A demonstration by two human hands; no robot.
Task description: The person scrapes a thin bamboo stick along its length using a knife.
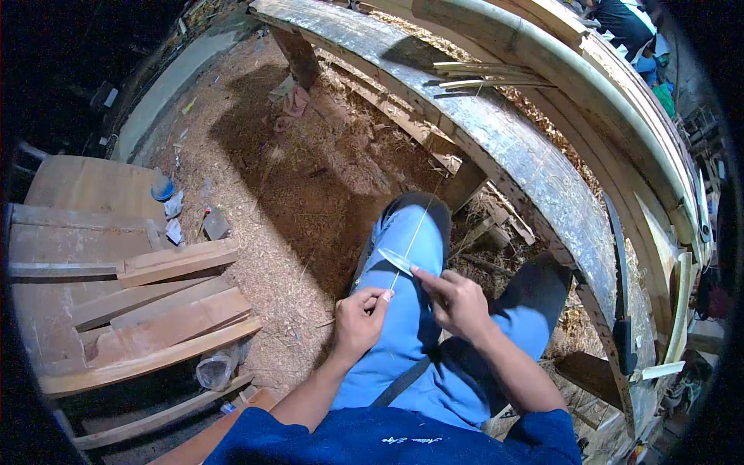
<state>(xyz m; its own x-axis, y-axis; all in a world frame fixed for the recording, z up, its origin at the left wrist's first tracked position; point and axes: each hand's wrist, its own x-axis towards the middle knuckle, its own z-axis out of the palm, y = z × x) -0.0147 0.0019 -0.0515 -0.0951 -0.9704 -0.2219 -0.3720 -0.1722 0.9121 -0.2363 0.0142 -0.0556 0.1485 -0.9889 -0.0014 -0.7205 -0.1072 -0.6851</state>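
Note:
My left hand (361, 324) pinches a thin pale strip (419, 225) above my thigh in blue trousers. The strip runs up past my knee toward the bench. My right hand (453, 300) is closed around a small knife (397, 260), its index finger stretched along it. The blade points to the upper left and lies against or just over the strip, a little above my left fingertips. The knife's handle is hidden in my right hand.
A long worn bench (504, 155) curves along my right, with thin strips (492, 75) on it and bamboo poles beyond. Wooden boards (178, 322) are stacked at left, near a blue cup (162, 188). Shavings cover the ground. Another person (624, 27) is at the top right.

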